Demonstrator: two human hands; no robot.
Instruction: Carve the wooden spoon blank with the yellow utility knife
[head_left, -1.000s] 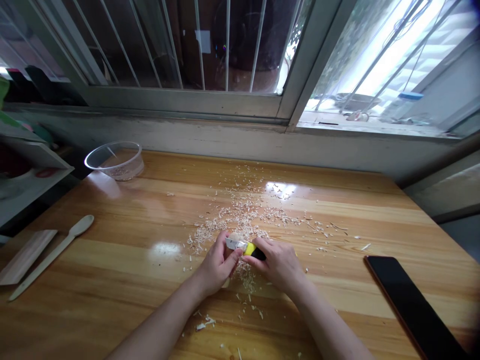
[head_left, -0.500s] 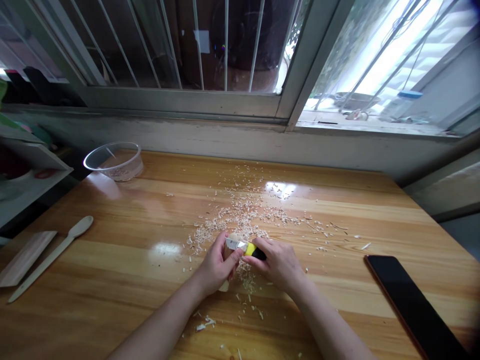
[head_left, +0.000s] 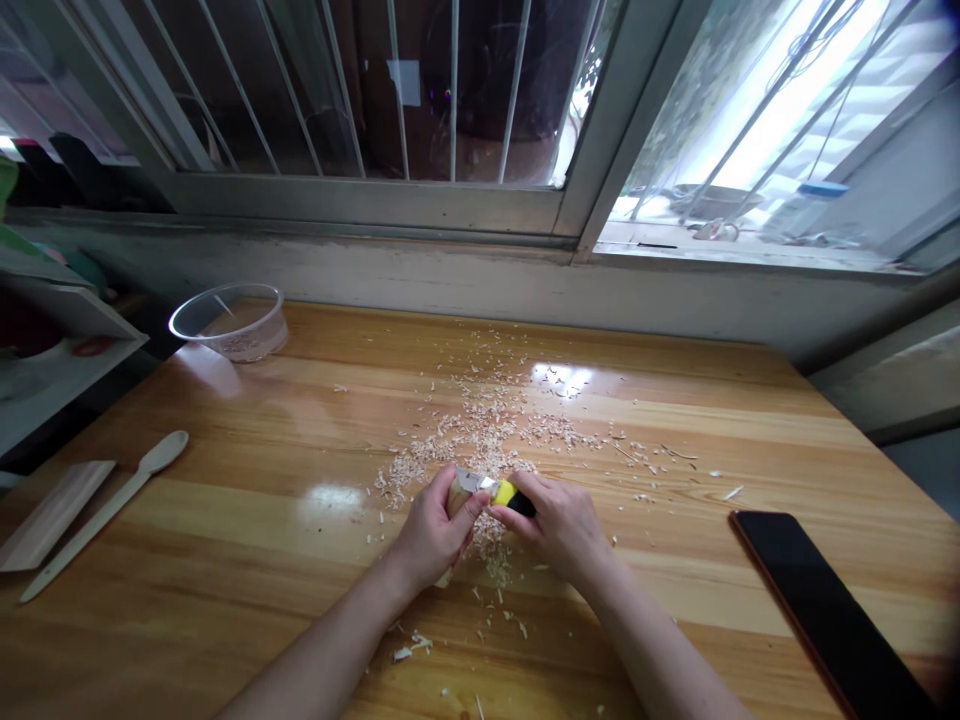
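My left hand (head_left: 433,527) is wrapped round a pale piece of wood (head_left: 456,498); most of it is hidden by the fingers, and its lower end pokes out below the palm. In my right hand (head_left: 561,522) is a utility knife (head_left: 511,497) with a yellow and black handle. Its metal blade (head_left: 474,481) lies across the top of the wood, pointing left. My left thumb presses close to the blade's base. Wood shavings (head_left: 480,430) are scattered on the table beneath and beyond both hands.
A wooden spoon (head_left: 105,515) and a flat wood blank (head_left: 56,515) lie at the left. A clear plastic bowl (head_left: 251,345) stands at the back left corner. On the right rests a black phone (head_left: 825,610). Behind the table (head_left: 285,440) rises a barred window (head_left: 375,205).
The knife blade has shifted slightly to the right and up over the wood, and its angle has turned a little. Both hands keep their grips in nearly the same place.
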